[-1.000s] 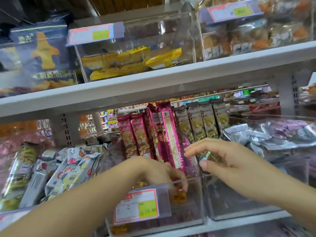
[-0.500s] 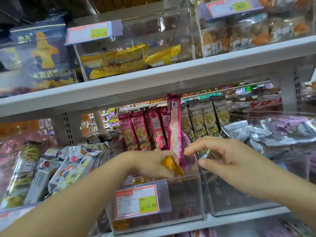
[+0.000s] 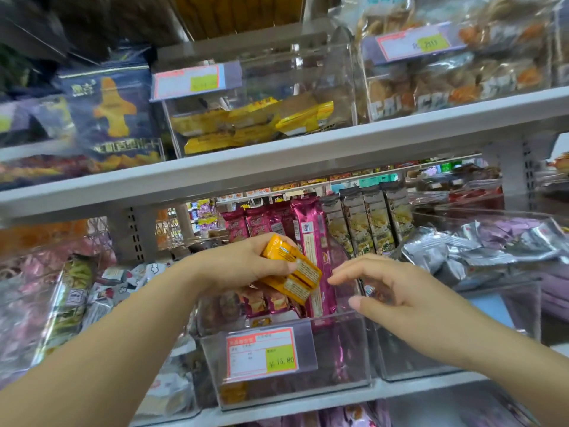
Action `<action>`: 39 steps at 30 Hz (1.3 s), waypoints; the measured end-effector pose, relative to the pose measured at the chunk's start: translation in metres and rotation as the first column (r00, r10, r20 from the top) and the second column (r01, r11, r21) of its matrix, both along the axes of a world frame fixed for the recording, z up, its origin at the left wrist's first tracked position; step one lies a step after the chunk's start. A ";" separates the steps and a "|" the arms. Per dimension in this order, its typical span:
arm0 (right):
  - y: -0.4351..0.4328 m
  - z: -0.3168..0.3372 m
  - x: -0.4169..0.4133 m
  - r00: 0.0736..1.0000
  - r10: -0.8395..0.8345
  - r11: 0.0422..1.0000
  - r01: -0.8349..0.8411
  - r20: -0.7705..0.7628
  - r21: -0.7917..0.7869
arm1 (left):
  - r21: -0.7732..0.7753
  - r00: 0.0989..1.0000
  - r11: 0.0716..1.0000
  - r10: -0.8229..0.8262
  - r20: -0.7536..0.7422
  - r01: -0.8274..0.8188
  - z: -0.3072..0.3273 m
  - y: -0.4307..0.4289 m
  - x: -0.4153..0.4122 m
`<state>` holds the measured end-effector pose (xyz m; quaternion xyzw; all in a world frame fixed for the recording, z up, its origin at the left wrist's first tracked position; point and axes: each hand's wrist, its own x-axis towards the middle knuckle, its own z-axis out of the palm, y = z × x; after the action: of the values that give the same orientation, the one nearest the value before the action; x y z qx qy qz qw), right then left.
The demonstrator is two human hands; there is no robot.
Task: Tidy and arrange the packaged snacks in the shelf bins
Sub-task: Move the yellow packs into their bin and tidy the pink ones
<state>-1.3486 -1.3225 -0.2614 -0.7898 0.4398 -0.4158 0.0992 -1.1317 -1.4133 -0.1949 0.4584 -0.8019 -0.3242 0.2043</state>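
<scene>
L hand (image 3: 243, 266) grips orange foil snack packs (image 3: 297, 274), maybe two, over clear plastic bin (image 3: 338, 362); R hand (image 3: 397, 291) loose, holding nothing.

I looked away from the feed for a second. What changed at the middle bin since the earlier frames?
The left hand, which was reaching down into the clear bin, took hold of the orange packets and lifted them above its rim, in front of the magenta packets. The right hand stayed open beside the bin, holding nothing; the price label is unmoved.

White shelf (image 3: 308, 405), clear bins (image 3: 338, 359) (snack-filled)
</scene>
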 end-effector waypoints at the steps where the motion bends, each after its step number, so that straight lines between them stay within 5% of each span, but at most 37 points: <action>1: 0.002 0.000 0.003 1.000 -0.006 1.000 0.006 -0.011 -0.004 | -0.018 1.000 1.000 0.006 -0.020 -0.007 0.000 0.004 0.003; 10: 0.008 0.019 0.034 0.990 -0.059 0.997 0.052 -0.129 -0.060 | -0.135 0.971 0.988 0.044 -0.235 -0.077 0.003 0.039 0.027; 15: -0.002 0.033 0.060 0.983 -0.028 0.999 0.035 -0.183 0.033 | -0.203 0.944 0.974 0.025 -0.330 -0.097 0.006 0.069 0.067; 27: -0.076 0.039 0.129 0.937 0.003 0.898 0.152 -0.350 0.412 | 0.024 0.804 1.000 0.014 -0.595 0.000 -0.007 0.088 0.164; 35: -0.113 0.019 0.151 0.869 0.017 0.782 0.297 -0.495 0.548 | 0.176 0.894 0.955 -0.146 -0.424 0.240 -0.025 0.073 0.200; 39: -0.120 0.020 0.155 0.781 0.036 0.771 0.375 -0.624 0.514 | 0.106 0.935 0.989 -0.061 -0.348 0.104 -0.039 0.064 0.198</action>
<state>-1.1933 -1.4424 -0.2411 -0.7573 0.6317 0.0149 0.1649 -0.9335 -1.3493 -0.2337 0.3722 -0.7509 -0.4564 0.2989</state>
